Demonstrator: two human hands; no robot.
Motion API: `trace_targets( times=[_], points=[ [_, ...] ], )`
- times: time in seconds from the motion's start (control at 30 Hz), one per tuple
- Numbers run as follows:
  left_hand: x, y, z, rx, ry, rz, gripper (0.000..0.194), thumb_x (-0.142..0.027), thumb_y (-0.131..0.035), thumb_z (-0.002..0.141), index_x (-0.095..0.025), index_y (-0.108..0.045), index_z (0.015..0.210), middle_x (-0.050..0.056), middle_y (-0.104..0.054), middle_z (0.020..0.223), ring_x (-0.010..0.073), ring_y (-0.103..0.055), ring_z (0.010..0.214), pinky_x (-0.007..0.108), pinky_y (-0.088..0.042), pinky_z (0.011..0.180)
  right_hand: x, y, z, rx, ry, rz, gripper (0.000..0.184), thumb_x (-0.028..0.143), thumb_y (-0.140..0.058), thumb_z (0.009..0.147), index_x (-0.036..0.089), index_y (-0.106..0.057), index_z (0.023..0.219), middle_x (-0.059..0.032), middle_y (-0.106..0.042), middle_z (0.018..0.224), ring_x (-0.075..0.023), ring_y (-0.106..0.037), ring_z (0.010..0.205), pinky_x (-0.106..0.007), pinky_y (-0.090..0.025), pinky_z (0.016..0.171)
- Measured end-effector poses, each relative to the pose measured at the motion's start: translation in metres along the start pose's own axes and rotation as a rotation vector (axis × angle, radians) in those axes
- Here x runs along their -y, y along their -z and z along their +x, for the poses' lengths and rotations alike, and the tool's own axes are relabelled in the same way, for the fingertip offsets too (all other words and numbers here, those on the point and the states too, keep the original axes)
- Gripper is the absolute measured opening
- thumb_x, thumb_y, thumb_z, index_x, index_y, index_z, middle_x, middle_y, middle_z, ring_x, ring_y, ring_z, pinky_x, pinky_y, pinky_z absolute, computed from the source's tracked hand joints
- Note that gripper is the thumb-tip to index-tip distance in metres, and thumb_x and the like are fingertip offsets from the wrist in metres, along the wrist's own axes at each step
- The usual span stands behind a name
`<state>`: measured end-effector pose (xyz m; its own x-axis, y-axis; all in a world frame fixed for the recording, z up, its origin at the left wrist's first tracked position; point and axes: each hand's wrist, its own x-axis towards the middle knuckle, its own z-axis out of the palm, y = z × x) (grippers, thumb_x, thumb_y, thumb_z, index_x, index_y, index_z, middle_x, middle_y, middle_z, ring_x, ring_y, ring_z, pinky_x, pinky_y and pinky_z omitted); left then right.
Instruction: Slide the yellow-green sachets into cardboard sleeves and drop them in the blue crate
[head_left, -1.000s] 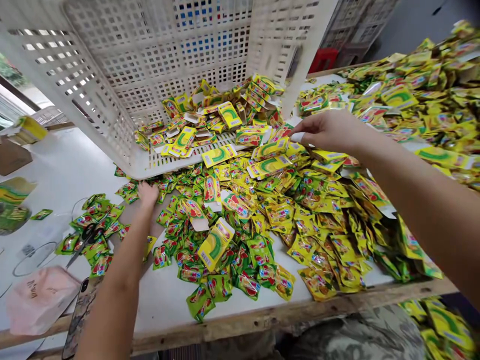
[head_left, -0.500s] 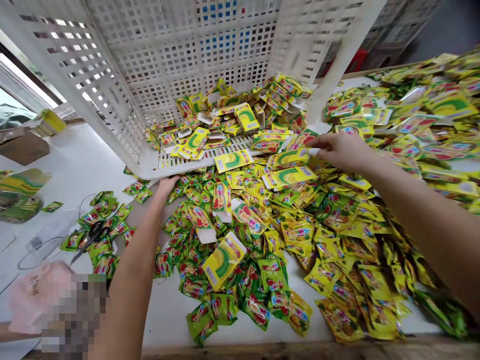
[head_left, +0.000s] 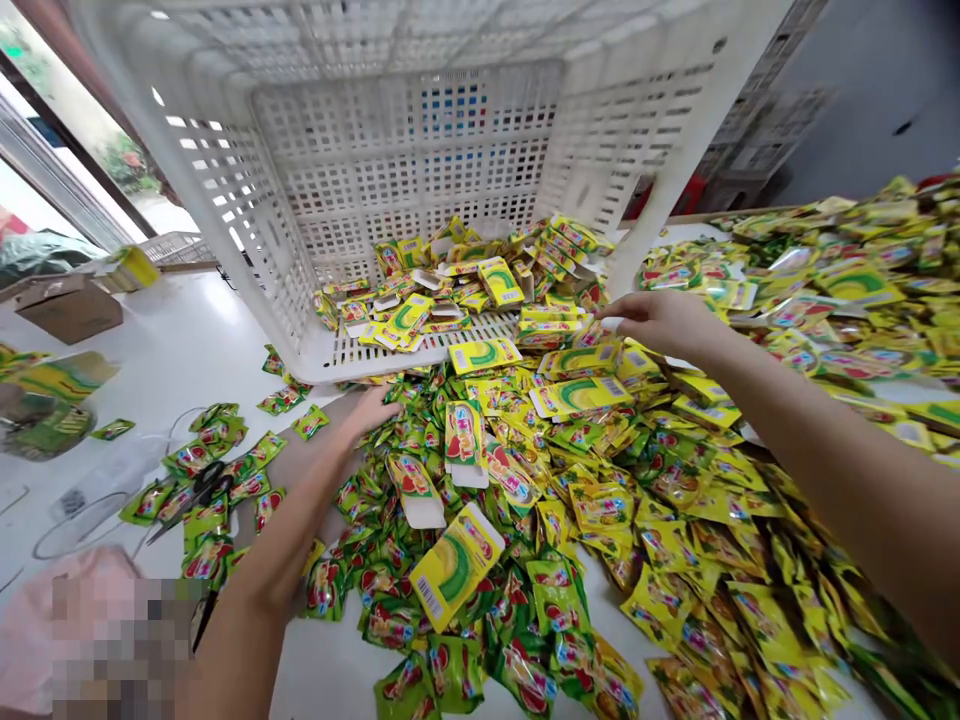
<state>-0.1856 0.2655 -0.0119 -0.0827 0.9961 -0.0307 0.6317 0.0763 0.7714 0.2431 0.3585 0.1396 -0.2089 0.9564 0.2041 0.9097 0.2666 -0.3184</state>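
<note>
Two hands at the white basket (head_left: 337,145), and the left hand (head_left: 373,408) has slid rightward along its front edge, among green packets (head_left: 412,430); can't tell whether it grips any! Right hand (head_left: 641,320) stays by the right corner, fingers curled, hold unclear. Gap's narrower now, with yellow boxes (head_left: 500,282) inside the basket and others lying out front.
</note>
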Motion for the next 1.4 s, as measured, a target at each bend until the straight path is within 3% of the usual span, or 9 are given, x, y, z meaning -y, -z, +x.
trace_targets(
  times=[0.1,0.27,0.4,0.57,0.7,0.83,1.07,1.2,1.4],
  points=[
    [-0.016,-0.008,-0.011,0.068,-0.091,-0.106,0.038,-0.018,-0.067,0.057,-0.022,-0.072,0.095,0.006,-0.067,0.124,0.0317,-0.054,0.126,0.039,-0.034,0.115,0.033,0.024,0.016,0.008,-0.015,0.282,0.024,0.030,-0.063,0.081,0.018,-0.073,0.100,-0.0088,-0.074,0.087,-0.0199,-0.065,0.078,-0.033,-0.051,0.078],
    [-0.043,-0.022,-0.026,0.042,-0.098,-0.275,0.035,-0.014,-0.075,0.051,-0.022,-0.071,0.085,0.011,-0.066,0.122,0.0362,-0.036,0.141,0.045,-0.022,0.121,0.127,0.080,0.052,-0.102,0.082,0.781,0.025,0.027,-0.061,0.086,0.019,-0.063,0.109,-0.0091,-0.071,0.100,-0.0154,-0.066,0.079,-0.032,-0.054,0.082],
    [-0.061,-0.013,-0.045,-0.021,-0.093,-0.244,0.028,-0.021,-0.079,0.055,-0.024,-0.070,0.081,0.011,-0.070,0.110,0.0375,-0.047,0.131,0.047,-0.025,0.118,0.186,0.108,0.097,-0.116,0.102,0.949,0.035,0.049,-0.051,0.090,0.024,-0.060,0.114,-0.0099,-0.068,0.109,-0.0208,-0.068,0.092,-0.034,-0.058,0.080],
    [-0.064,0.038,-0.062,-0.171,0.147,-0.635,0.027,-0.044,-0.073,0.073,-0.019,-0.064,0.071,0.006,-0.067,0.074,0.0254,-0.067,0.085,0.033,-0.055,0.078,0.218,0.118,0.146,-0.066,0.099,1.039,0.062,0.067,-0.028,0.091,0.024,-0.058,0.124,-0.0154,-0.064,0.121,-0.0252,-0.067,0.099,-0.036,-0.059,0.075],
    [-0.050,0.100,-0.063,-0.213,0.413,-1.193,0.059,-0.070,-0.039,0.087,-0.015,-0.057,0.081,0.005,-0.061,0.064,0.0159,-0.061,0.052,0.025,-0.050,0.047,0.228,0.122,0.153,-0.035,-0.013,1.053,0.075,0.052,-0.001,0.099,0.006,-0.043,0.141,-0.0239,-0.062,0.120,-0.0191,-0.068,0.090,-0.032,-0.054,0.070],
    [-0.035,0.136,-0.056,-0.194,0.584,-1.529,0.081,-0.081,-0.019,0.081,-0.010,-0.055,0.095,0.010,-0.061,0.064,0.0185,-0.060,0.049,0.028,-0.051,0.042,0.230,0.127,0.149,-0.027,-0.065,1.030,0.067,0.030,0.005,0.100,-0.012,-0.022,0.144,-0.0344,-0.055,0.124,-0.0101,-0.067,0.078,-0.026,-0.050,0.068],
    [-0.020,0.124,-0.042,-0.172,0.701,-1.620,0.068,-0.064,-0.034,0.088,-0.007,-0.053,0.120,0.019,-0.065,0.083,0.0278,-0.067,0.062,0.040,-0.056,0.044,0.236,0.132,0.125,-0.062,0.061,1.219,0.054,0.001,-0.008,0.093,-0.006,-0.026,0.143,-0.0315,-0.048,0.136,-0.0087,-0.065,0.090,-0.024,-0.048,0.072],
    [-0.019,0.119,-0.060,-0.257,0.680,-1.681,0.039,-0.034,-0.034,0.093,-0.014,-0.052,0.121,0.013,-0.065,0.080,0.0223,-0.067,0.061,0.032,-0.056,0.045,0.241,0.139,0.075,0.004,0.096,1.388,0.048,0.003,-0.017,0.091,0.004,-0.039,0.134,-0.0238,-0.055,0.132,-0.0121,-0.065,0.093,-0.026,-0.050,0.074],
    [-0.022,0.097,-0.125,-0.327,0.714,-1.704,0.031,-0.008,-0.028,0.090,-0.012,-0.048,0.114,0.003,-0.055,0.067,0.0112,-0.055,0.044,0.018,-0.048,0.036,0.236,0.155,-0.031,0.089,0.134,1.472,0.048,0.003,-0.027,0.080,0.018,-0.052,0.119,-0.0107,-0.064,0.124,-0.0154,-0.065,0.097,-0.032,-0.052,0.081]
  ],
)
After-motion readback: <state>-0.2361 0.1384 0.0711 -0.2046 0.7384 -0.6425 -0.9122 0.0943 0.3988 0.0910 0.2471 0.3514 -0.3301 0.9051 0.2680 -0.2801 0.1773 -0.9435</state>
